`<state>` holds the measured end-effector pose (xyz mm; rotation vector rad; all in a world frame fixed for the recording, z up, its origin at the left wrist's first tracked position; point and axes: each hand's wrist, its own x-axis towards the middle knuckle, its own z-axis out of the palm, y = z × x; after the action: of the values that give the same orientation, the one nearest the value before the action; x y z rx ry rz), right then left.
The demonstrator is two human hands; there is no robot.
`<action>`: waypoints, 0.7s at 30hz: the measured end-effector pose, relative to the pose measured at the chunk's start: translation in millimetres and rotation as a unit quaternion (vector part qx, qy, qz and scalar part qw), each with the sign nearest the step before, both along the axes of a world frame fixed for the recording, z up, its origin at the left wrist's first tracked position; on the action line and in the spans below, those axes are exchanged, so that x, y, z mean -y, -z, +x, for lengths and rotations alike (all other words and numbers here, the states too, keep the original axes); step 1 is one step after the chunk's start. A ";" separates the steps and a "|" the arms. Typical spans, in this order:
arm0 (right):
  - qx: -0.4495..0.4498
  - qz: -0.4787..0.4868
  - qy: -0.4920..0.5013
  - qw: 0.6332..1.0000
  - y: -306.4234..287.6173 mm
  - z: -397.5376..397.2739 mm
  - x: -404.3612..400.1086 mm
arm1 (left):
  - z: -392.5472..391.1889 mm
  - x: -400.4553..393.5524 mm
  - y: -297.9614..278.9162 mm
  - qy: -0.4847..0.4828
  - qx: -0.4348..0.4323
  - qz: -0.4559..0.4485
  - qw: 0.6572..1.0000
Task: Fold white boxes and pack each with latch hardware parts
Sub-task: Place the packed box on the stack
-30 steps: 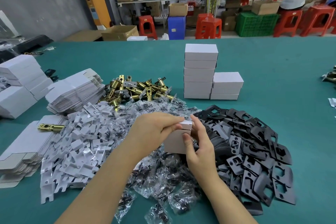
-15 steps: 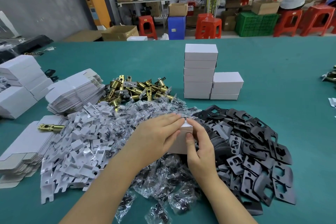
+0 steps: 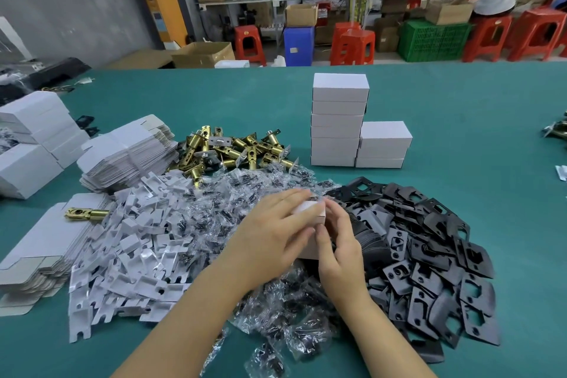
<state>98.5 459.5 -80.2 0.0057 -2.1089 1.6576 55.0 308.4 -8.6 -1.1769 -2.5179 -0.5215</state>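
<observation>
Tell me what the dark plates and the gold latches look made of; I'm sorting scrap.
Dark plates: probably stamped sheet metal with a matte black finish, being thin, flat, with punched holes. Gold latches: metal, with a shiny brass-coloured finish and bright glints; whether solid brass or plating cannot be told.

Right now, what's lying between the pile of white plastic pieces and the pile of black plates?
In the head view, clear screw bags, with both hands closing a white box above them.

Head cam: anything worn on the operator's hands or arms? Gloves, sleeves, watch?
Nothing visible. The left hand and right hand are bare, no gloves or rings that show. Both forearms are bare down to the frame edge: no sleeves, watch or wristband in view.
</observation>
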 end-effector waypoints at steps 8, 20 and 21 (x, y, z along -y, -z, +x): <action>0.027 0.005 0.002 1.000 -0.1 -1.2 1.2 | -27.2 27.8 -5.2 -0.096 0.296 0.068 0.948; -0.007 0.095 0.011 0.995 -6.6 -3.3 -2.7 | -17.4 1.2 10.3 -0.136 0.543 0.503 0.658; -0.005 0.112 0.015 0.994 -7.2 -3.8 -6.5 | -16.3 -1.9 11.2 -0.127 0.538 0.489 0.675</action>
<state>94.7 466.1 -72.9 0.0522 -2.2658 1.3922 38.7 310.4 -19.7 0.0297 -2.2210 -2.6133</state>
